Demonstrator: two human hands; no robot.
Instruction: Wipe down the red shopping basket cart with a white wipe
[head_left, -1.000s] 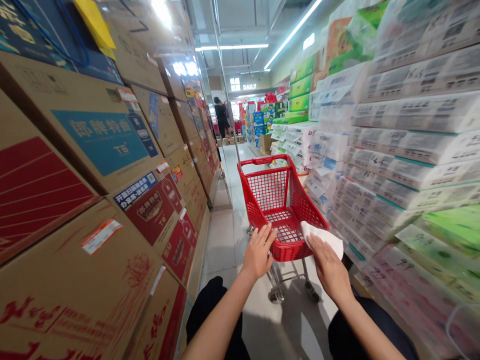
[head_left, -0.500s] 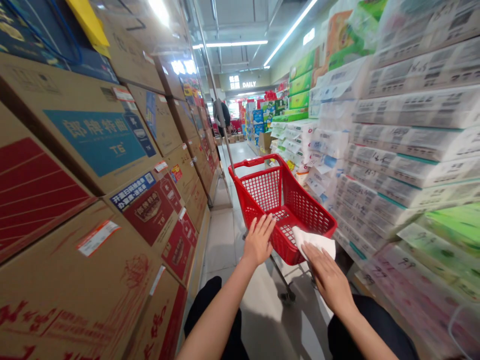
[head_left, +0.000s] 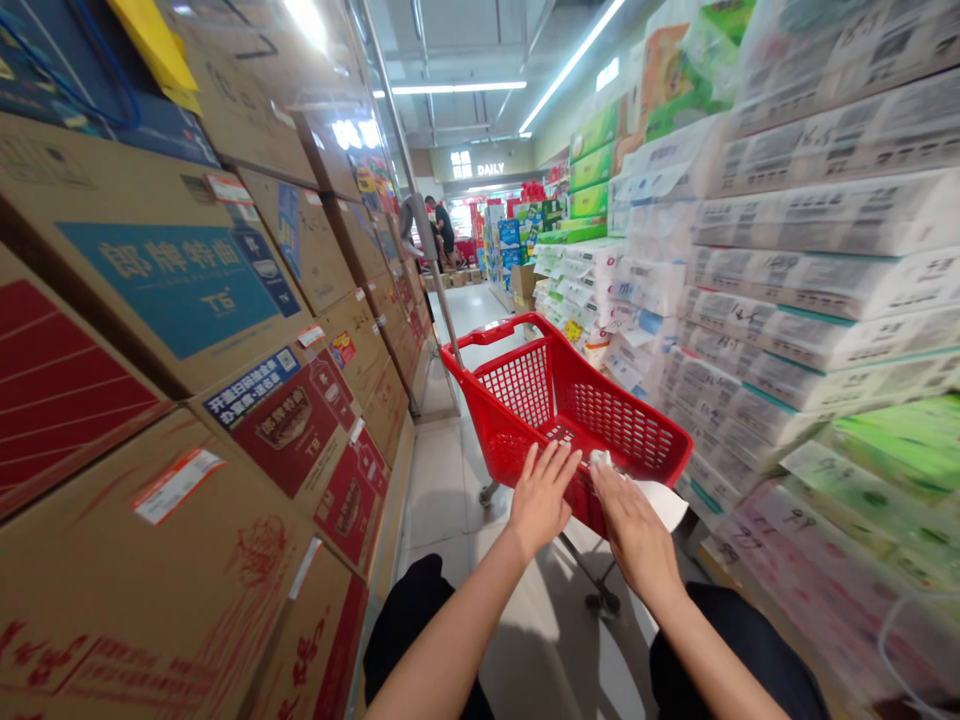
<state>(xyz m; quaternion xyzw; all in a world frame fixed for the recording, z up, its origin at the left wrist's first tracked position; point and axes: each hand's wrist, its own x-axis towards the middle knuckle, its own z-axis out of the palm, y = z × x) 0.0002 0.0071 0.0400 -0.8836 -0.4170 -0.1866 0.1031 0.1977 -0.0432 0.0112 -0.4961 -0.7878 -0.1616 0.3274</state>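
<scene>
A red shopping cart with a perforated basket stands in front of me, its handle on the far side. My left hand lies on the basket's near edge with its fingers stretched out and holds nothing. Just to its right, my right hand presses a white cloth against the near rim. The cloth sticks out beyond both sides of the fingers, and the part beneath the palm is hidden. A small gap separates the two hands.
Stacked cardboard cartons wall in the left side. Packs of tissue paper rise on the right. A metal pole stands by the cart's far left corner. Farther down the aisle is a person.
My right hand has slid left along the rim with the cloth, closer to my left hand. My left hand has shifted slightly right and down. The cart has turned a little.
</scene>
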